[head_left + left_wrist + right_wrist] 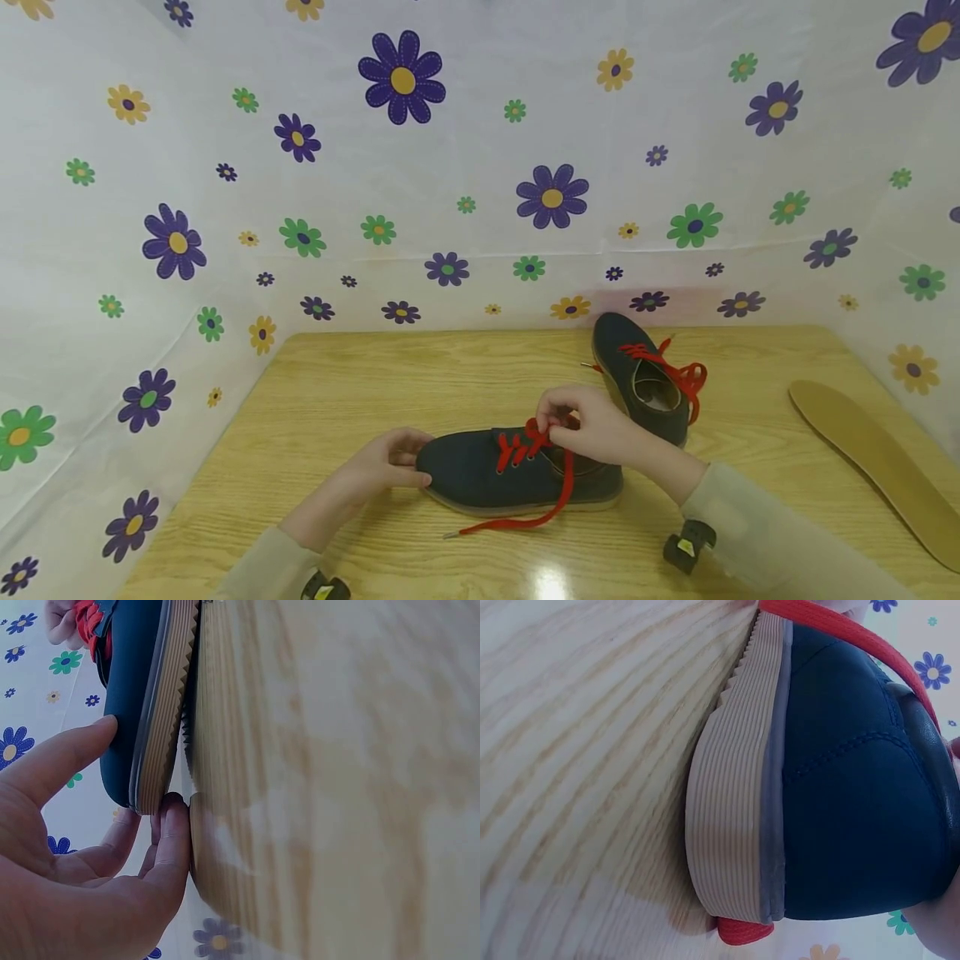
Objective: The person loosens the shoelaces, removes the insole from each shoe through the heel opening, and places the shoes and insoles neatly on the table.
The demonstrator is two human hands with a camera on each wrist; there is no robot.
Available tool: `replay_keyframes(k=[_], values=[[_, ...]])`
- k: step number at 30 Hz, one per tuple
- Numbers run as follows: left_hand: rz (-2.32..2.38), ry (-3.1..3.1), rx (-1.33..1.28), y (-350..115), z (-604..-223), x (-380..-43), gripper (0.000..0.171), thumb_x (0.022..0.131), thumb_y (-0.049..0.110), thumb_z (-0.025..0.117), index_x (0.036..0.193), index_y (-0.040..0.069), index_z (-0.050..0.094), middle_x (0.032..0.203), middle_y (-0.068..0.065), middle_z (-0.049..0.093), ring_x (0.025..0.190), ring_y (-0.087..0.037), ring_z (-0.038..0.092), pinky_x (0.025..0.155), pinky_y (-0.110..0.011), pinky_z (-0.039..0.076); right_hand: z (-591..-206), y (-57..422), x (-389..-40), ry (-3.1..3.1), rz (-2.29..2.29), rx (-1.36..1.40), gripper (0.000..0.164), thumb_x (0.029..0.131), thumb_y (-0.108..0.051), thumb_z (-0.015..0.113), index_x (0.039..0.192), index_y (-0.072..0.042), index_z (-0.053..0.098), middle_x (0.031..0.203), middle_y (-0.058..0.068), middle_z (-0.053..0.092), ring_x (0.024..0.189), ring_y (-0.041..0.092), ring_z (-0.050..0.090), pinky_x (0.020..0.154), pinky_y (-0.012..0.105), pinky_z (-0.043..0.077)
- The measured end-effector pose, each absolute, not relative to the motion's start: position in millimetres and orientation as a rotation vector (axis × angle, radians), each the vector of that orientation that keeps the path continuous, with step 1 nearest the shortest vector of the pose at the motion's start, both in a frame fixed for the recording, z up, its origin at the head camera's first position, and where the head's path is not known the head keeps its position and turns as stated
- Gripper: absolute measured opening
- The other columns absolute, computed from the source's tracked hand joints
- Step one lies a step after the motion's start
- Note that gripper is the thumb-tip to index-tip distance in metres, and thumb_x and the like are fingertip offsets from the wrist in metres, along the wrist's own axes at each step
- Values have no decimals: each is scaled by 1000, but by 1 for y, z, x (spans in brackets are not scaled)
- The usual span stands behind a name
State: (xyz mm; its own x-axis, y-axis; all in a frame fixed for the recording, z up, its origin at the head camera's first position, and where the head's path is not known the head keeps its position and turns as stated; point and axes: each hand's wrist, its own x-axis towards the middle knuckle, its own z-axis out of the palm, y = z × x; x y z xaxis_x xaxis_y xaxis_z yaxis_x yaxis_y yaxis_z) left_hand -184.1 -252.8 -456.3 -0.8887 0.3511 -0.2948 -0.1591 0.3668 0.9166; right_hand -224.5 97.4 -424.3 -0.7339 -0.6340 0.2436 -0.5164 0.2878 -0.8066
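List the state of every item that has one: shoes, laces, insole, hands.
Near shoe: sole down on the table, toe toward the left hand.
Near lace: threaded; one end trails on the table.
Far shoe: upright, behind the near one.
Far lace: threaded, looped; tied or not, unclear.
Insole: lying on the table, outside both shoes.
Left hand: holding the near shoe's toe.
Right hand: pinching the near lace.

Flowered backdrop, wooden tabletop

Pale beige sleeves; black wrist cameras, yellow markings.
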Motion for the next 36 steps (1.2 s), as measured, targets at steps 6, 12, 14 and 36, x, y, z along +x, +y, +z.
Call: replay_keyframes(k=[6, 12, 14, 36], values=[[1537, 2197, 177, -253, -457, -184, 64, 93, 9, 79, 147, -6, 50, 141, -24, 59, 115, -23, 64, 97, -35, 53, -424, 97, -227, 2431, -1398, -1128, 11, 97, 0, 68, 91, -8, 70, 82, 1, 63, 73, 4, 51, 65, 22, 42], [1538, 2201, 188, -253, -457, -185, 62, 93, 9, 80, 146, -6, 51, 138, -21, 61, 112, -21, 64, 97, -35, 52, -429, 98, -231, 2389, -1354, -1334, 26, 86, 11, 68, 102, -9, 74, 90, 8, 66, 80, 9, 55, 66, 23, 47], [1540, 2197, 193, -253, -457, -185, 62, 93, 9, 80, 146, -7, 51, 138, -22, 61, 112, -22, 64, 97, -35, 52, -431, 98, -231, 2390, -1336, -1373, 26, 87, 11, 69, 101, -11, 75, 92, 9, 67, 82, 11, 56, 67, 23, 49], [1536, 2198, 181, -252, -458, -185, 63, 93, 10, 80, 147, -5, 52, 138, -20, 61, 111, -21, 64, 96, -35, 52, -429, 99, -232, 2342, -1339, -1387, 26, 93, 10, 66, 100, -12, 78, 108, 8, 70, 93, 19, 59, 79, 25, 51]])
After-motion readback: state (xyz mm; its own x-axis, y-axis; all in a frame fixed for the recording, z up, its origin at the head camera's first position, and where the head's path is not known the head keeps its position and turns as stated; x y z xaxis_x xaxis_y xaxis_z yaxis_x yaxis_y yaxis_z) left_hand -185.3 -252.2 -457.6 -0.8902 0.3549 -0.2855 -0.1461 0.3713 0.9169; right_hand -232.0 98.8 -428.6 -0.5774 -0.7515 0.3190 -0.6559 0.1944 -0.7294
